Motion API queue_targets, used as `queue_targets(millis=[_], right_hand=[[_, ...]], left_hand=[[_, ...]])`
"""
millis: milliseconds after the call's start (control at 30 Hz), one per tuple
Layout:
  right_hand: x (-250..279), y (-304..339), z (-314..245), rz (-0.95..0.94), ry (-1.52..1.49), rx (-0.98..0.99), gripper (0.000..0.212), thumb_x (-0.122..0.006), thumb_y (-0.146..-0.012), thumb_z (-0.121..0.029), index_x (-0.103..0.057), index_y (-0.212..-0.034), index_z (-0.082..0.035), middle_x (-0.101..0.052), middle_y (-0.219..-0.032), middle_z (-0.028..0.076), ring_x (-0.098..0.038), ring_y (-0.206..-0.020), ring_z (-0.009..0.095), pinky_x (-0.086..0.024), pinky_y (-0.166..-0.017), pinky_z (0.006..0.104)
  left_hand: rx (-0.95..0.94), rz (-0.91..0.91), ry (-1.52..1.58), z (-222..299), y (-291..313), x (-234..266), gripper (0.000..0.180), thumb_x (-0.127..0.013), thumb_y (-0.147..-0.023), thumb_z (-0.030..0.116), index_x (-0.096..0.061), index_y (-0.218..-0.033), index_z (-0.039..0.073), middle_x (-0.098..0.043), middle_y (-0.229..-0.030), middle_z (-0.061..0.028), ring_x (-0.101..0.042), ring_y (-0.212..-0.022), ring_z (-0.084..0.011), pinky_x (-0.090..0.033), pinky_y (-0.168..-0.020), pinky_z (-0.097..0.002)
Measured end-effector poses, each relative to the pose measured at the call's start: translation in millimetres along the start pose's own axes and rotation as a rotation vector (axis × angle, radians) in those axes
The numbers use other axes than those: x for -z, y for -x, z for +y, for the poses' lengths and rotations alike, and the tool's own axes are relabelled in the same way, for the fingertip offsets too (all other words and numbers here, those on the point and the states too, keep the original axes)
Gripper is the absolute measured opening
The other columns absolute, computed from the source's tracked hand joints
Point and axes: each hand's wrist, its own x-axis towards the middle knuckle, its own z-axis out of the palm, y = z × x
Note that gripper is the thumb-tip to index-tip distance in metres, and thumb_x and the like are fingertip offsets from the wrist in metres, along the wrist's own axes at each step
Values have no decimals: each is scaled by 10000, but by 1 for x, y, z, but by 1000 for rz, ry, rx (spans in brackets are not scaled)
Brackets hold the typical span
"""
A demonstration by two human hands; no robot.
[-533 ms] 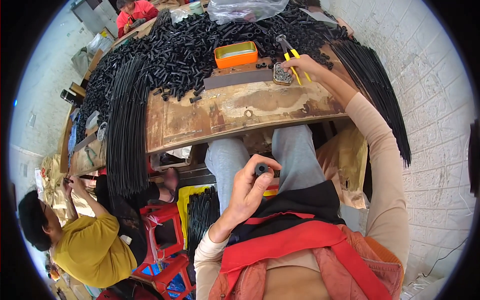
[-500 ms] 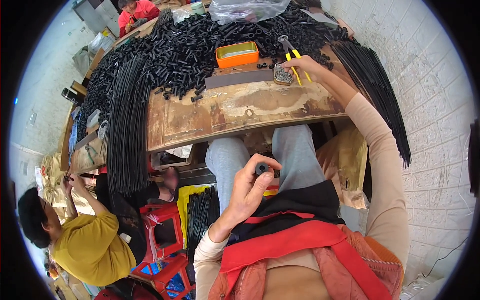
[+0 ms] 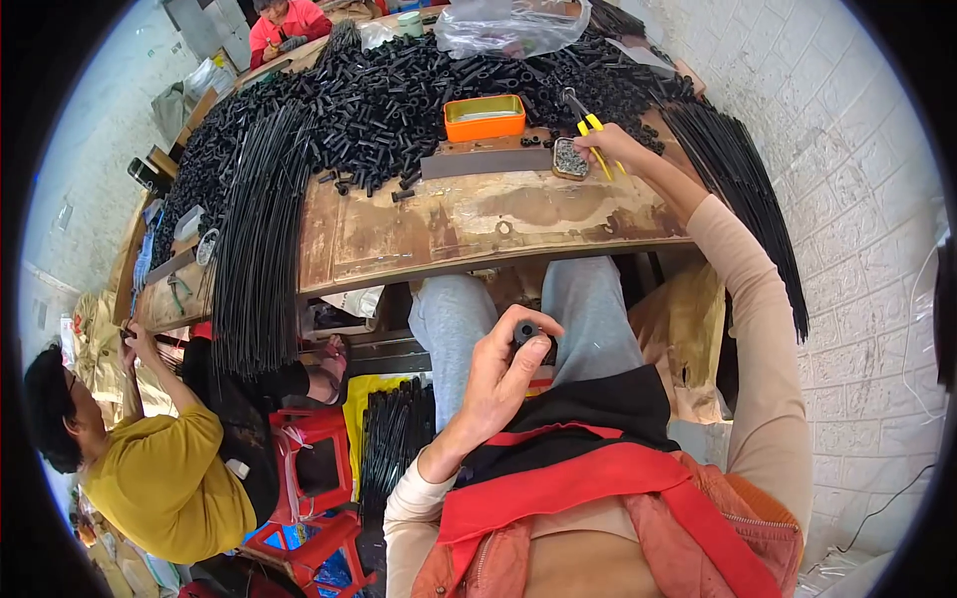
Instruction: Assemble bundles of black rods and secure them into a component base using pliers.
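Note:
My left hand [image 3: 501,374] is closed round a short black tube [image 3: 525,330], held above my lap with its round open end up. Over the right part of the table, my right hand [image 3: 616,149] grips yellow-handled pincers [image 3: 595,122]. Their metal head points away from me, toward the black parts. Just left of that hand sits a small tin [image 3: 571,171] of little metal pieces, with the fingers close to its edge. Whether the fingers also pinch a piece is too small to tell.
A large heap of black tubular parts [image 3: 369,110] covers the far table [image 3: 469,224]. An orange tin [image 3: 484,129] and a grey strip [image 3: 485,161] lie before it. Long black rods hang over the edge on both sides. Co-workers sit left and far left, near red stools [image 3: 314,458].
The view has shifted slightly. My right hand stays by the small tin with the pincers, their handles turned a little. The left hand keeps holding the tube over my lap.

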Motion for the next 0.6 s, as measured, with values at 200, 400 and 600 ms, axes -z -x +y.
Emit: queue_targets(millis=[200, 400, 600], right_hand=[[4, -7, 6, -19, 117, 17, 175, -619, -893, -170, -583, -777, -45, -557, -679, 16, -518, -542, 105, -426, -484, 257], [19, -15, 23, -146, -191, 39, 148, -642, -899, -165, -591, -842, -38, -586, -726, 18, -572, -603, 111, -499, -558, 247], [5, 27, 28, -286, -630, -65, 154, -648, -905, -134, -617, -983, -4, -680, -905, 90, -660, -761, 149, -569, -699, 261]], left_hand=[[15, 25, 56, -2, -5, 3, 331, -500, -1002, 310, -555, -1045, -14, -430, -721, 30, -356, -658, -54, -291, -582, -210], [-7, 42, 77, -6, -10, -3, 331, -496, -1003, 319, -557, -1045, -4, -420, -720, 32, -348, -653, -55, -279, -581, -213], [-16, 146, -1, -6, -13, -10, 399, -441, -1016, 376, -553, -1086, -1, -420, -730, 20, -353, -668, -68, -294, -609, -223]])
